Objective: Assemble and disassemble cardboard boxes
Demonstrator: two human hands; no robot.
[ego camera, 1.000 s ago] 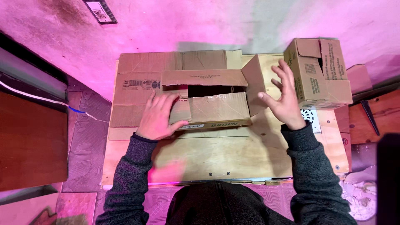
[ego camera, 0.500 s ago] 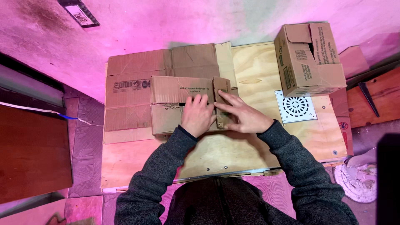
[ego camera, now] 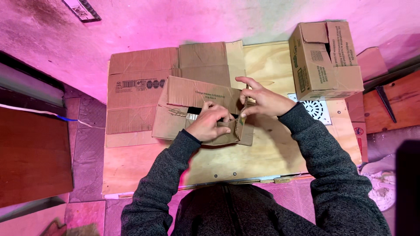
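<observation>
Curling both hands over cardboard box

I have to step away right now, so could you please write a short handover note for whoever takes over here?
Left hand: gripping the front flaps of the small cardboard box.
Right hand: pinching its right end flap.
The box lies on the plywood board, partly over a flattened carton. An assembled carton stands at the far right.
Done: flaps partly folded in. Left: the box is not yet closed.
</observation>
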